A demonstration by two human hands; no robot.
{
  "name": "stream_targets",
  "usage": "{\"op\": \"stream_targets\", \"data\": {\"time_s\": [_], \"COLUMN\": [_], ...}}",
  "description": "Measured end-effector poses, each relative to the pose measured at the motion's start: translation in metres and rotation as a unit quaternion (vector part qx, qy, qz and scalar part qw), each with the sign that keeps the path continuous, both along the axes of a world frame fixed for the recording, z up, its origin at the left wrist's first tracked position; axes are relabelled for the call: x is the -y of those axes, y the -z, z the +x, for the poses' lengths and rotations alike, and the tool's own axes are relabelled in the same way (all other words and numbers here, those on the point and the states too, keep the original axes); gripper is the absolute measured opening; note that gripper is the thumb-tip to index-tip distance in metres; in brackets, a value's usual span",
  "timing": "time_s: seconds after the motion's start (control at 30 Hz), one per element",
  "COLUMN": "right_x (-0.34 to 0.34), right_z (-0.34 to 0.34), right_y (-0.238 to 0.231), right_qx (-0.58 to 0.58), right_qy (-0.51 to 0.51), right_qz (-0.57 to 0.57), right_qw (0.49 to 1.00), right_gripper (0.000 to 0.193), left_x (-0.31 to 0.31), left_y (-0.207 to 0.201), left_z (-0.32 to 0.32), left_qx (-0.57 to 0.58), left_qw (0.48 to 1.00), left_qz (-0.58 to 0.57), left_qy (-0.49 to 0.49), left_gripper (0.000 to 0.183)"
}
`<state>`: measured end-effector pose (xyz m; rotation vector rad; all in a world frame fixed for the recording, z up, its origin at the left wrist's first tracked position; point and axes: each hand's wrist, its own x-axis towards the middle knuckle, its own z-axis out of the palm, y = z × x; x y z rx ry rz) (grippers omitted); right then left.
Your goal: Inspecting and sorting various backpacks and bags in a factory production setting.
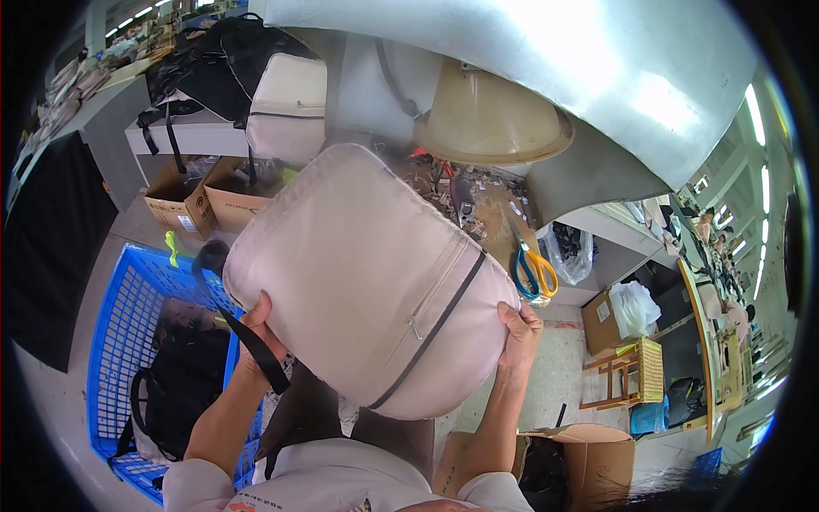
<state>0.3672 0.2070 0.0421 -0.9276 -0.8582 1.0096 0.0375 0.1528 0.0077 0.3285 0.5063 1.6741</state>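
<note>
Held up in front of me is a pale pinkish-beige backpack (341,256), apparently turned inside out, tilted with its lower edge over my lap. A zipper and a dark strip run across its lining, and a black strap (247,337) hangs from its left side. My left hand (266,328) grips the left edge, thumb on the lining. My right hand (519,335) pinches the right edge, just below scissors (536,271) with teal and orange handles. The fingers of both hands are partly hidden behind the fabric.
A blue plastic crate (124,341) with black bags stands at my left. Ahead, a metal hood (512,43) covers a littered work surface (490,200) and a beige lampshade-like cover (495,115). Cardboard boxes (589,478) and a wooden stool (636,375) are at right. Another pale bag (290,107) lies far left.
</note>
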Motion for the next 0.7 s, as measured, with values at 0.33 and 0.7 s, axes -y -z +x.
{"op": "stream_targets", "data": {"time_s": [0.33, 0.7], "right_x": [-0.007, 0.017], "right_z": [0.004, -0.027], "right_y": [-0.003, -0.006], "right_qx": [0.008, 0.018], "right_qy": [-0.019, -0.048], "right_qz": [0.016, 0.01], "right_qw": [1.0, 0.999], "right_gripper": [0.005, 0.017], "left_x": [-0.001, 0.021], "left_y": [0.002, 0.035], "left_z": [0.002, -0.034], "left_qx": [0.025, -0.015], "left_qw": [1.0, 0.997], "left_qz": [0.008, -0.015], "left_qy": [0.008, -0.08], "left_gripper": [0.06, 0.058]}}
